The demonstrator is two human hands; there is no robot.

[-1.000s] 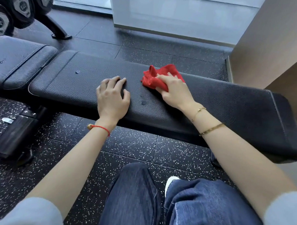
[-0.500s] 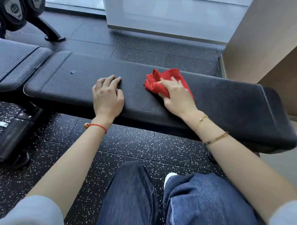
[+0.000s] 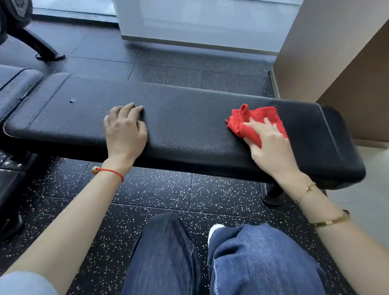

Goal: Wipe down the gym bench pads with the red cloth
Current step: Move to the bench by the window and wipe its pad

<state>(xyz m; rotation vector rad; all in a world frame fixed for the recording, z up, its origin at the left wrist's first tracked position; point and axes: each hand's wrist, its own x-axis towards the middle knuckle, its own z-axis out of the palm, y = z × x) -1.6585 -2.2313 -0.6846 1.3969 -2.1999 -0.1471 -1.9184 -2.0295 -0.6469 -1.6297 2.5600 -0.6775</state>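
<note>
Near right end of long bench pad, red cloth pressed flat under right hand, fingers straight; left hand resting open on pad. Could bunch up, or slide off end, missing smaller pad.

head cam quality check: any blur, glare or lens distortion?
Head view: wide-angle bowing bends the bench pad; daylight off the window wall puts a soft sheen on it, no hard glare; right hand and red cloth slightly motion-soft, left hand sharper.
</note>
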